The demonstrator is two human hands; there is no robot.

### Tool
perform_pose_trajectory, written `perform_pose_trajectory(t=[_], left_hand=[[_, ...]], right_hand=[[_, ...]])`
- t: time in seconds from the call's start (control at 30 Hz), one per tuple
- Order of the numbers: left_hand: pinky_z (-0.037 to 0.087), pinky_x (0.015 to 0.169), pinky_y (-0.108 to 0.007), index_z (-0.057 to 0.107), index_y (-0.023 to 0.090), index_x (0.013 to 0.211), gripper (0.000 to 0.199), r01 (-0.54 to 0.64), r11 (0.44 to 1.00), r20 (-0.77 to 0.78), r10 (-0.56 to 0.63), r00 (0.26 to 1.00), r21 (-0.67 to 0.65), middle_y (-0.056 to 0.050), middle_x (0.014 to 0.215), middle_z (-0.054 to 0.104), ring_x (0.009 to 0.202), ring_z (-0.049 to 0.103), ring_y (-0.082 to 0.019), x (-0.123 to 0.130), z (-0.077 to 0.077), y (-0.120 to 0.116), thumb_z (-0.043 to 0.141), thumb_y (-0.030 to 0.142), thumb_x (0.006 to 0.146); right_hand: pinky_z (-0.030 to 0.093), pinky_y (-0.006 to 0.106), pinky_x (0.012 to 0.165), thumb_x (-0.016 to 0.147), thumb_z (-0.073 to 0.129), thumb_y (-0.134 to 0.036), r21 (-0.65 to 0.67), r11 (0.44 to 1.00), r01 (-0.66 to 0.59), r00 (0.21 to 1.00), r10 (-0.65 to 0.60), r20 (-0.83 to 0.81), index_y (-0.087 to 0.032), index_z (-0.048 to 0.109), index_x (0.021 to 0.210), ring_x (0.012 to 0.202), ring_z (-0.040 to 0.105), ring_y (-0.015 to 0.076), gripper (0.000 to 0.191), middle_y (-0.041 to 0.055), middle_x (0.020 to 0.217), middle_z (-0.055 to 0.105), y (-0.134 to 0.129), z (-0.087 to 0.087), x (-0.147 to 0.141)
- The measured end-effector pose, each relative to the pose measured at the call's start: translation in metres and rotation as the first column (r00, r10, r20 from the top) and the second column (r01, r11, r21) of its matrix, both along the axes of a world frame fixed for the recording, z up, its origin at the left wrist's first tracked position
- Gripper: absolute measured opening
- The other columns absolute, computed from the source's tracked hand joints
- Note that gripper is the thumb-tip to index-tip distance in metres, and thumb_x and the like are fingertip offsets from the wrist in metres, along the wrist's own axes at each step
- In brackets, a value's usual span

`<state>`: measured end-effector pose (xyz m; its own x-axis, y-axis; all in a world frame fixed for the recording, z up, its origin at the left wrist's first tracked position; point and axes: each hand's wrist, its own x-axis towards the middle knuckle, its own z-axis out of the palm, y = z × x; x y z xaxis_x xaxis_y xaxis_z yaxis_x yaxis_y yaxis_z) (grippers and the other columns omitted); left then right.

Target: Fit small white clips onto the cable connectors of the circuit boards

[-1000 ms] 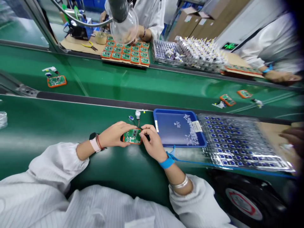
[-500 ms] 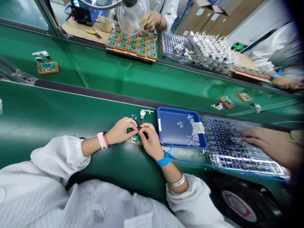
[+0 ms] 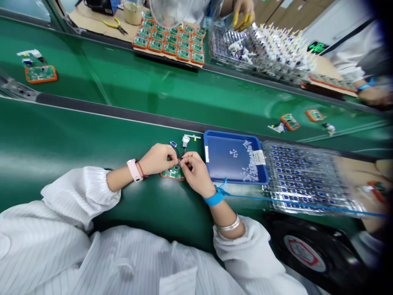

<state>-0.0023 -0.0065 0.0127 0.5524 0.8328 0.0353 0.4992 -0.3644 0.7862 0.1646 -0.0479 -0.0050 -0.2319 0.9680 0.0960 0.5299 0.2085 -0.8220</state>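
A green circuit board in an orange frame lies flat on the green bench, partly covered by my fingers. My left hand is closed in a pinch over the board's upper edge. From the other side my right hand pinches too, its fingertips almost meeting the left ones. What sits between the fingertips is too small to make out. Thin wires run from there to a white plastic part with a yellow tip. Just left of that lies a small blue component, a dark wire looping down from it.
A blue tray of tiny white pieces stands right of my hands, beside clear plastic trays of blue components. A blue wrist cord crosses rightward. Boards lie on the far strip. A co-worker's yellow-tipped hand is opposite.
My hands stay pinched over the board. The neighbour's hand has left the blue-component trays, moving right, where a blurred orange-framed board shows. Opposite, a co-worker's hand has shifted right, above the clear trays.
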Motion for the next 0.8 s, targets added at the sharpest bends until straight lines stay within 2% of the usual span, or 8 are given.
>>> perform_pose_trajectory(t=[0.07,0.13,0.23,0.3,0.37,0.43,0.6,0.8], left_hand=[[0.046,0.071,-0.028,0.063,0.017,0.067,0.008,0.007,0.999,0.032,-0.008,0.999,0.033,-0.002,0.080,0.067,0.077,0.062,-0.017,-0.003,-0.002,-0.001,0.058,0.015,0.073],[0.046,0.075,-0.029,0.063,0.018,0.076,0.006,0.027,0.996,0.046,-0.031,0.998,0.086,-0.003,0.085,0.066,0.081,0.061,-0.017,-0.005,-0.005,-0.003,0.057,0.018,0.076],[0.045,0.078,-0.032,0.061,0.020,0.088,0.010,0.054,0.988,0.018,-0.057,0.998,0.144,-0.004,0.091,0.065,0.086,0.060,-0.019,-0.008,-0.009,-0.004,0.054,0.024,0.081],[0.045,0.079,-0.032,0.059,0.021,0.091,0.012,0.055,0.986,0.005,-0.056,0.998,0.157,-0.004,0.093,0.065,0.088,0.059,-0.019,-0.009,-0.010,-0.005,0.052,0.027,0.082],[0.044,0.079,-0.032,0.058,0.021,0.092,0.013,0.058,0.984,-0.002,-0.059,0.998,0.167,-0.003,0.094,0.065,0.089,0.059,-0.019,-0.009,-0.010,-0.005,0.051,0.028,0.084],[0.044,0.079,-0.032,0.058,0.021,0.092,0.013,0.073,0.981,-0.019,-0.070,0.997,0.178,-0.003,0.093,0.065,0.088,0.059,-0.019,-0.008,-0.010,-0.005,0.051,0.028,0.084],[0.043,0.079,-0.033,0.058,0.020,0.092,0.015,0.092,0.980,-0.048,-0.085,0.995,0.176,-0.004,0.094,0.065,0.089,0.057,-0.019,-0.008,-0.008,-0.005,0.049,0.029,0.085],[0.042,0.079,-0.032,0.059,0.018,0.093,0.014,0.101,0.979,-0.027,-0.097,0.995,0.178,-0.004,0.095,0.064,0.088,0.056,-0.018,-0.008,-0.011,-0.004,0.049,0.025,0.085]], right_hand=[[0.047,0.034,0.077,0.081,0.048,-0.016,0.069,0.998,0.012,1.000,-0.013,0.020,-0.020,0.054,0.070,0.087,0.055,0.0186,0.013,0.0068,0.090,0.053,-0.002,0.008,0.005],[0.046,0.035,0.079,0.082,0.048,-0.018,0.173,0.983,0.067,0.996,-0.076,0.048,-0.020,0.056,0.072,0.089,0.055,0.0193,0.013,0.0074,0.091,0.055,0.000,0.016,0.023],[0.047,0.036,0.073,0.082,0.050,-0.026,0.279,0.920,0.276,0.943,-0.316,0.110,-0.020,0.058,0.073,0.088,0.055,0.0210,0.013,0.0087,0.090,0.057,0.009,0.018,0.077],[0.047,0.038,0.072,0.078,0.052,-0.029,0.287,0.867,0.408,0.867,-0.467,0.176,-0.020,0.057,0.070,0.083,0.055,0.0221,0.013,0.0085,0.085,0.058,0.016,0.012,0.121],[0.046,0.041,0.075,0.075,0.053,-0.030,0.274,0.846,0.457,0.812,-0.523,0.259,-0.020,0.056,0.066,0.079,0.054,0.0224,0.013,0.0072,0.077,0.058,0.022,0.001,0.155],[0.046,0.042,0.077,0.074,0.053,-0.030,0.267,0.836,0.479,0.781,-0.545,0.305,-0.021,0.055,0.064,0.077,0.053,0.0222,0.014,0.0064,0.073,0.058,0.025,-0.010,0.174],[0.045,0.042,0.078,0.072,0.053,-0.029,0.224,0.855,0.468,0.790,-0.518,0.328,-0.020,0.057,0.064,0.078,0.053,0.0223,0.013,0.0063,0.073,0.058,0.028,-0.022,0.176],[0.043,0.045,0.084,0.072,0.053,-0.024,0.226,0.886,0.405,0.809,-0.463,0.361,-0.019,0.055,0.062,0.084,0.054,0.0235,0.011,0.0081,0.078,0.057,0.030,-0.015,0.176]])
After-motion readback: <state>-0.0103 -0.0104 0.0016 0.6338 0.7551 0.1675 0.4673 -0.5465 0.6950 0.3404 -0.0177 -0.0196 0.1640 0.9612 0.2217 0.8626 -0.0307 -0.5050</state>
